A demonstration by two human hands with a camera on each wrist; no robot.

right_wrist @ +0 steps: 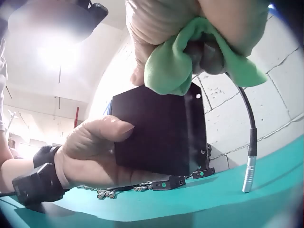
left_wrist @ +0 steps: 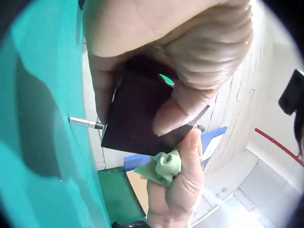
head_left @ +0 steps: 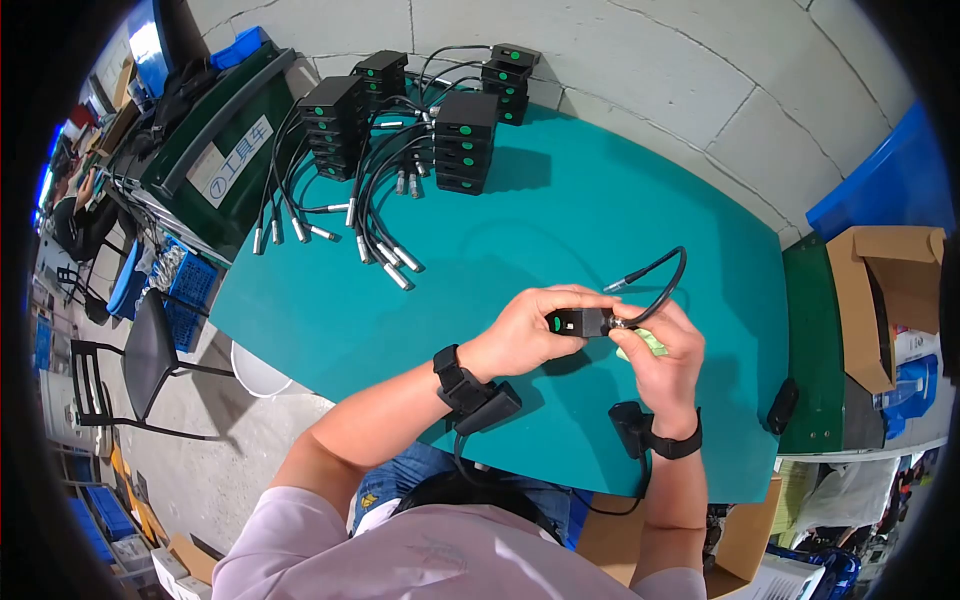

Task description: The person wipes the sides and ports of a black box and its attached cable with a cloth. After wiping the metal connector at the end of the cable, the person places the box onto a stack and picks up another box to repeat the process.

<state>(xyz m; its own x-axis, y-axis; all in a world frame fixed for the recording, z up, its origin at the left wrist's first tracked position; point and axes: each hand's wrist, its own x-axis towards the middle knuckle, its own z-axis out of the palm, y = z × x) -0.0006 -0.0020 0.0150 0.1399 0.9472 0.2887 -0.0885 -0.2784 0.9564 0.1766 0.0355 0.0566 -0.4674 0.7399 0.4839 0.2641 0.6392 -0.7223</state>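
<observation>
The left hand [head_left: 530, 330] grips a black box [head_left: 582, 322] above the green table, its thumb lying on the flat face of the box [right_wrist: 156, 130] in the right wrist view. At the box's cable end, the right hand [head_left: 665, 350] pinches with a green cloth [right_wrist: 168, 66] bunched in its fingers. From there a black cable [head_left: 682, 270] loops up and back, ending in a silver connector [right_wrist: 248, 175] near the table. In the left wrist view, the cloth [left_wrist: 166, 168] sits beside the box's lower edge [left_wrist: 137, 123].
Stacks of black boxes [head_left: 465, 140] with cables and silver connectors [head_left: 395, 275] stand at the table's back left. A green cart [head_left: 225, 150] adjoins on the left, a chair [head_left: 150, 350] below it. An open cardboard box [head_left: 865, 340] is at the right, near a small black object [head_left: 783, 405].
</observation>
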